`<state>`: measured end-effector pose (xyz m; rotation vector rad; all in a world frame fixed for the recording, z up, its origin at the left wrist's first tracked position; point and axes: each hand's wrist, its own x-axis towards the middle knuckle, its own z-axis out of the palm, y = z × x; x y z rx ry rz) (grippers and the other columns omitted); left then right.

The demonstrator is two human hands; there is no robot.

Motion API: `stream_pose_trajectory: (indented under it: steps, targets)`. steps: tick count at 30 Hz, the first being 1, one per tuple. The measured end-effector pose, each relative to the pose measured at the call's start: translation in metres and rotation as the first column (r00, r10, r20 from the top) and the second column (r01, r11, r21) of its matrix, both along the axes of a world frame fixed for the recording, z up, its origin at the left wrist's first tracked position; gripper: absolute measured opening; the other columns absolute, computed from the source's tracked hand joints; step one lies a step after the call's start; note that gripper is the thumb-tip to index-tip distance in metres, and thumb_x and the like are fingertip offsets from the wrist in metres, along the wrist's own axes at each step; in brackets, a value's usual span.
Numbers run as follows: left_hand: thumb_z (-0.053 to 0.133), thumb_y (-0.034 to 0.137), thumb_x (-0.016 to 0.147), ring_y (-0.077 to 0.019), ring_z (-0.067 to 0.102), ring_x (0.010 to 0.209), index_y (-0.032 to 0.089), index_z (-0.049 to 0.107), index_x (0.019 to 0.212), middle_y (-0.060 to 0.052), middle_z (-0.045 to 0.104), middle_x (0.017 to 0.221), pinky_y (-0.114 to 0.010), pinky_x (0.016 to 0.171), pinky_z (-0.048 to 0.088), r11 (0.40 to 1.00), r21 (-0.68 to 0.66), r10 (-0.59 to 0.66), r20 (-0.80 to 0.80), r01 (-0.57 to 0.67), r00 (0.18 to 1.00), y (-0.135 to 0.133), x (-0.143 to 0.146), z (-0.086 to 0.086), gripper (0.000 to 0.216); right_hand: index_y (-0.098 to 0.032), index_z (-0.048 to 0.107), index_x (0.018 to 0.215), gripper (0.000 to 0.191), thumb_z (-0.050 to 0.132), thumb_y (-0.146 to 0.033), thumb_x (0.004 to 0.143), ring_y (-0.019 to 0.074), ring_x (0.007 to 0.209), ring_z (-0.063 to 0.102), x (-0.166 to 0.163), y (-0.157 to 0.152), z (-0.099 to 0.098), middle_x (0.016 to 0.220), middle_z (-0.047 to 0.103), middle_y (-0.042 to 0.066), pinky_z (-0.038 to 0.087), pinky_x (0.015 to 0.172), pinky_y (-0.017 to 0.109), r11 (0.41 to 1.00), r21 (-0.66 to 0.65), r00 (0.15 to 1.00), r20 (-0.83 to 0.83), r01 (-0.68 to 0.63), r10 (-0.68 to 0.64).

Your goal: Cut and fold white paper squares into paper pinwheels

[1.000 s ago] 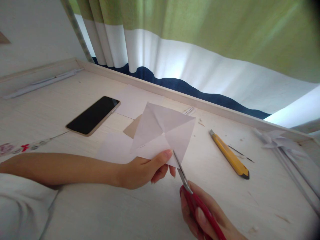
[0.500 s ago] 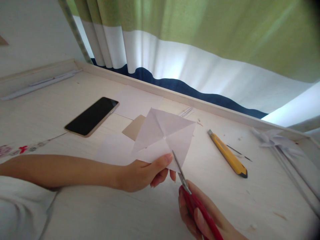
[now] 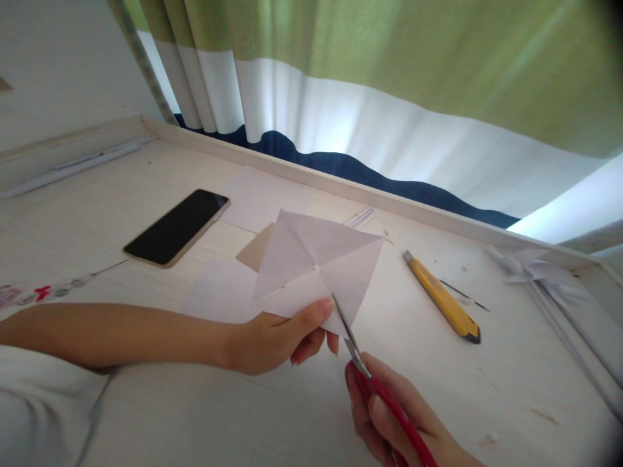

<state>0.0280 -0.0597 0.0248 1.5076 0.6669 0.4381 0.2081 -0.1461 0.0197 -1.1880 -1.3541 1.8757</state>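
Note:
My left hand pinches the lower edge of a creased white paper square, thumb on top, holding it tilted above the desk. My right hand grips red-handled scissors at the bottom middle. Their metal blades point up and left into the paper's lower corner, just right of my left thumb. The crease lines meet at the paper's centre.
A black phone lies at the left. A yellow utility knife lies at the right with a thin pin beside it. White sheets and a brown card lie under the paper. A folded paper piece sits at far right. A curtain hangs behind the desk.
The scissor blades have moved a little further up into the paper's lower corner along the crease. My left hand keeps its hold; the paper has tilted slightly.

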Motion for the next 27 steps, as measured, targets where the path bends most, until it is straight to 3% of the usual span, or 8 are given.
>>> stream_pose_trajectory:
  steps: [6,13,17,22,27]
  targets:
    - [0.015,0.047,0.087,-0.0084,0.034,0.043,0.016,0.048,0.061,0.006,0.033,0.042,-0.019,0.05,0.035,1.0,-0.021,-0.009,-0.003,0.009,1.0,0.0,0.0,-0.002,0.052,-0.019,0.034,0.074,0.035,0.044,-0.053,0.078,0.0035,0.038,0.025,0.001,0.003,-0.008,0.051,0.034,-0.008,0.018,0.036,0.017,0.997,-0.023,0.994,-0.091,-0.07,0.068]
    - [0.013,0.045,0.087,-0.0086,0.034,0.044,0.016,0.049,0.063,0.006,0.032,0.042,-0.019,0.051,0.036,1.0,0.006,-0.026,-0.014,0.026,1.0,0.0,0.0,0.0,0.052,-0.02,0.037,0.07,0.042,0.046,-0.061,0.071,0.0045,0.043,0.023,-0.009,-0.005,0.009,0.053,0.03,-0.007,0.018,0.04,0.02,0.981,-0.153,0.992,0.017,0.123,-0.122]
    - [0.013,0.043,0.088,-0.0082,0.034,0.044,0.016,0.049,0.064,0.006,0.033,0.042,-0.018,0.052,0.036,0.999,0.019,-0.033,0.001,0.033,0.999,0.001,0.0,0.0,0.051,-0.02,0.037,0.072,0.043,0.046,-0.062,0.07,0.0048,0.042,0.025,-0.008,-0.007,0.006,0.053,0.032,-0.007,0.02,0.04,0.019,0.981,-0.169,0.995,0.033,0.096,-0.092]
    - [0.014,0.044,0.088,-0.008,0.035,0.044,0.015,0.048,0.062,0.006,0.033,0.042,-0.018,0.051,0.036,0.999,0.035,-0.041,-0.008,0.041,0.999,0.001,0.0,0.003,0.052,-0.018,0.039,0.074,0.04,0.044,-0.059,0.074,0.0039,0.043,0.029,0.0,-0.003,-0.001,0.061,0.034,-0.004,0.021,0.038,0.018,0.995,-0.005,0.995,0.015,0.097,-0.097]
    - [0.014,0.045,0.087,-0.0083,0.035,0.044,0.016,0.047,0.06,0.006,0.033,0.042,-0.019,0.053,0.036,0.997,0.044,-0.055,0.002,0.055,0.998,0.002,-0.001,0.005,0.051,-0.018,0.036,0.078,0.036,0.043,-0.054,0.077,0.0038,0.044,0.028,0.005,0.004,-0.004,0.063,0.034,-0.004,0.023,0.038,0.017,0.998,0.036,0.999,0.009,-0.052,0.052]
